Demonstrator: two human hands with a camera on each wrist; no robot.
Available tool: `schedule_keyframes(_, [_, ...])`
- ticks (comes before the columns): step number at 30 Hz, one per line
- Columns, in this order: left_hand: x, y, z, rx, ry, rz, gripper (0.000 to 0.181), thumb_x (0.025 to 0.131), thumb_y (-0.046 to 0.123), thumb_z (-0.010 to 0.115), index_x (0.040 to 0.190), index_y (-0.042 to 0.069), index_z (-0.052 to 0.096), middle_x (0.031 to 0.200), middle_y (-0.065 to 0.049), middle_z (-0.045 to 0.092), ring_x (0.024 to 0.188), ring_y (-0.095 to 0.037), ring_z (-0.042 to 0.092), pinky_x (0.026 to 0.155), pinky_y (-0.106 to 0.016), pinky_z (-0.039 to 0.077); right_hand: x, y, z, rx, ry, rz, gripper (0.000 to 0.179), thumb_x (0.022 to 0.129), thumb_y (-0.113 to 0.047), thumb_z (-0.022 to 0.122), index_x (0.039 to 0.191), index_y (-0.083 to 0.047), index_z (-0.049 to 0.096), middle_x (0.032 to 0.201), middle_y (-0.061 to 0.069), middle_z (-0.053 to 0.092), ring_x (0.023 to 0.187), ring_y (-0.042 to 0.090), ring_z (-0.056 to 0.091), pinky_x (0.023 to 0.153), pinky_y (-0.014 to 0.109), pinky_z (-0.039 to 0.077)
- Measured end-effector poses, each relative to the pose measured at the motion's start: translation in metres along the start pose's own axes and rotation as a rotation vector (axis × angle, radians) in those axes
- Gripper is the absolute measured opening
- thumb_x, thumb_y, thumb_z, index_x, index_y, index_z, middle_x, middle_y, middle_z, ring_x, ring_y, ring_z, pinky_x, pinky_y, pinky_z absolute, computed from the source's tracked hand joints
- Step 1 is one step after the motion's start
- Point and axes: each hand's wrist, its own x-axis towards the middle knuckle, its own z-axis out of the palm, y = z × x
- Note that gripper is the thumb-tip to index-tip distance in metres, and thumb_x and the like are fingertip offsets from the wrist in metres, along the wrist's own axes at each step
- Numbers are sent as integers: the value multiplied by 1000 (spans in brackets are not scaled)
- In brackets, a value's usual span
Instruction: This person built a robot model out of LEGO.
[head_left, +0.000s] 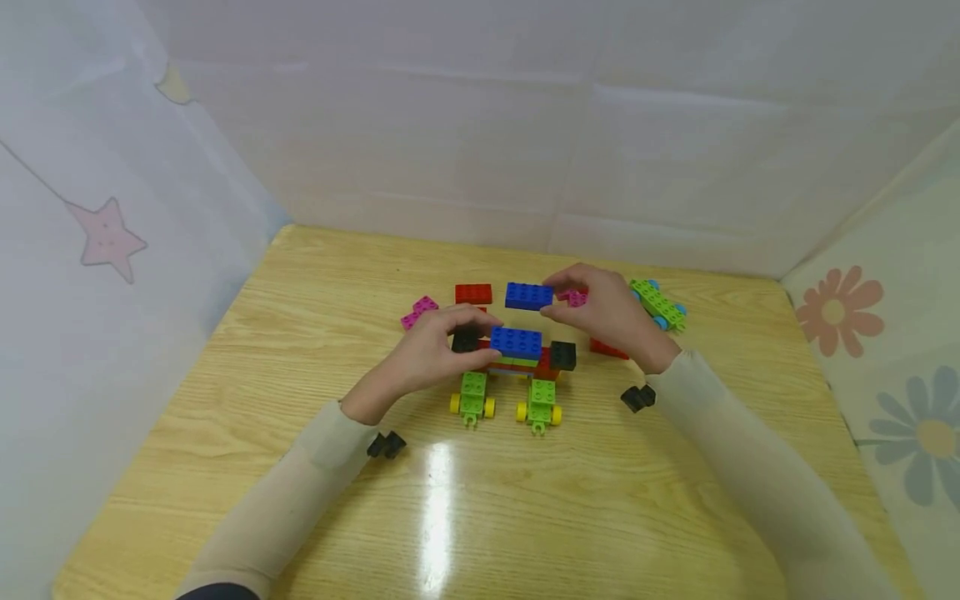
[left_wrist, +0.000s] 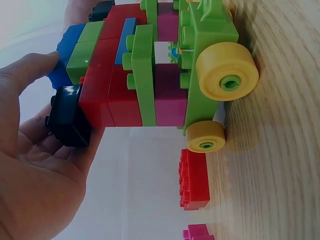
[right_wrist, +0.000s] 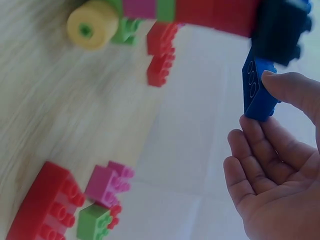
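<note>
A built toy-brick structure [left_wrist: 120, 97] stands on the table, stacked from red, green, pink and blue bricks over green wheeled bases [head_left: 542, 404] with yellow wheels. On its top is a blue brick [head_left: 516, 342]. My left hand [head_left: 442, 348] grips this top brick from the left, thumb against its near side [left_wrist: 61, 62]. A black brick [left_wrist: 70, 116] juts out beside the palm; another black brick [head_left: 562, 356] is at the right end. Just behind and above, my right hand [head_left: 600, 308] pinches a second blue brick [right_wrist: 260, 90] by its end, apart from the structure.
Red bricks [head_left: 473, 293] and pink bricks [head_left: 420, 312] lie behind the structure. A green wheeled base [head_left: 658, 304] with blue wheels stands at the back right. Small black pieces lie by each forearm, one pair [head_left: 386, 445] left, another [head_left: 638, 398] right. White cloth hangs behind the table.
</note>
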Motion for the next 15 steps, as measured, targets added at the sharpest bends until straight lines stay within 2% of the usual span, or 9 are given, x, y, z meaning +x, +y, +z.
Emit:
schedule_keyframes(12, [0, 1, 0, 4, 4, -3, 39, 99, 29, 88, 134, 15, 77, 135, -3, 78, 124, -25, 72, 113, -53, 60, -34, -31, -9, 4, -14, -16, 46, 101, -43, 84, 141, -23, 75, 147, 2, 73, 138, 31, 67, 119, 64, 53])
schedule_keyframes(15, [0, 1, 0, 2, 4, -4, 39, 100, 30, 88, 134, 14, 77, 134, -3, 78, 124, -25, 72, 113, -53, 60, -41, -35, -8, 12, -26, -42, 43, 101, -41, 85, 140, -22, 75, 149, 3, 71, 136, 33, 68, 118, 63, 54])
